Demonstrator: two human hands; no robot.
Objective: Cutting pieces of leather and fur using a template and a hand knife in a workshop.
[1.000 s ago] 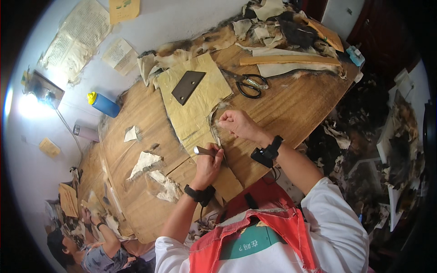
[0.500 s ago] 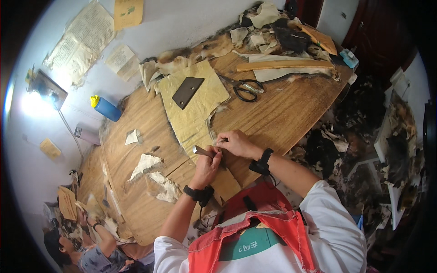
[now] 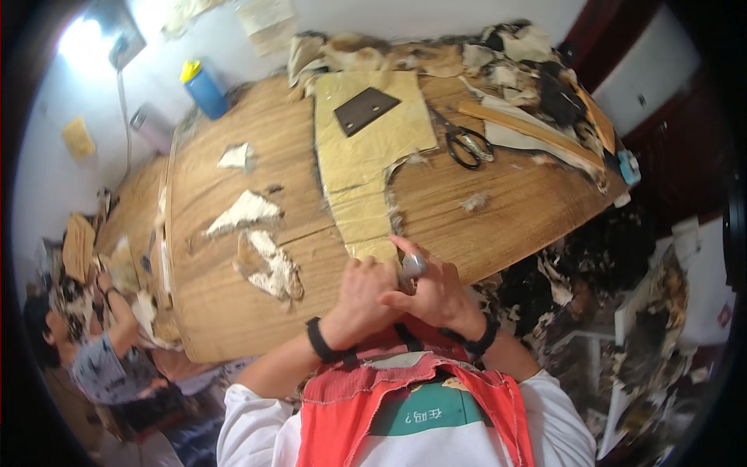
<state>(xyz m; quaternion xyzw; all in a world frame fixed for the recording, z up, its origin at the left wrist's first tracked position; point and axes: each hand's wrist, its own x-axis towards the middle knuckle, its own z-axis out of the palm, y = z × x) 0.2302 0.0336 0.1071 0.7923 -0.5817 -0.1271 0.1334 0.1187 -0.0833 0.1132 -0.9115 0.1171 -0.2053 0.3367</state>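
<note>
A yellowish fur pelt (image 3: 366,191) lies skin side up across the table, hair showing along its right edge. My left hand (image 3: 364,289) is closed at its near end, knuckles up; its fingertips are hidden, but they seem to grip the pelt's edge. Close against it, my right hand (image 3: 442,296) holds a short metal tool (image 3: 413,267) with a rounded silvery end; its working end is out of sight. The right index finger points forward along the pelt, and the thumb reaches toward the left hand. On the pelt's far part rests a dark brown plate (image 3: 366,111) with small holes.
Black-handled scissors (image 3: 469,148) and a wooden strip (image 3: 529,132) lie to the right. White hide scraps (image 3: 245,214) are scattered on the left. A blue bottle (image 3: 205,92) stands by the wall. Another person (image 3: 101,342) works at far left. Fur pieces (image 3: 599,226) heap beyond the right edge.
The metal tool has passed from my left hand to my right. Both hands have come together at the pelt's near end, the right hand drawing nearer to me. The view has shifted.
</note>
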